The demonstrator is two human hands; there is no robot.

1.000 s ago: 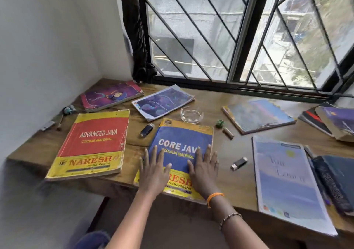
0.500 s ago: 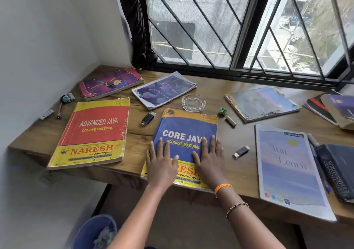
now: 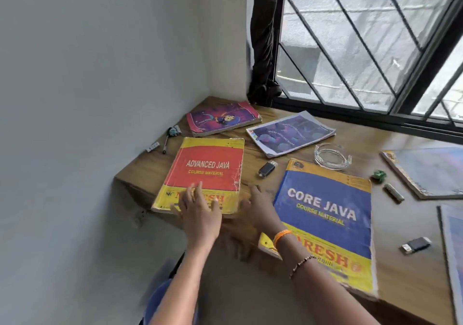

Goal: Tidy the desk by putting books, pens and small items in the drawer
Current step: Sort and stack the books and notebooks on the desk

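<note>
A red and yellow "Advanced Java" book lies flat near the desk's left front corner. My left hand hovers over its near yellow edge, fingers spread, holding nothing. My right hand is open beside the book's right near corner, over the bare wood between the two books. A blue and yellow "Core Java" book lies to the right, its near end overhanging the desk edge. No drawer is in view.
On the wooden desk lie a purple book, a booklet, a glass ashtray, two USB sticks, a pen, a green eraser and more books at right. A wall is at left, a window behind.
Both hands have left the Core Java book and moved left to the Advanced Java book. The camera has swung left with them.
</note>
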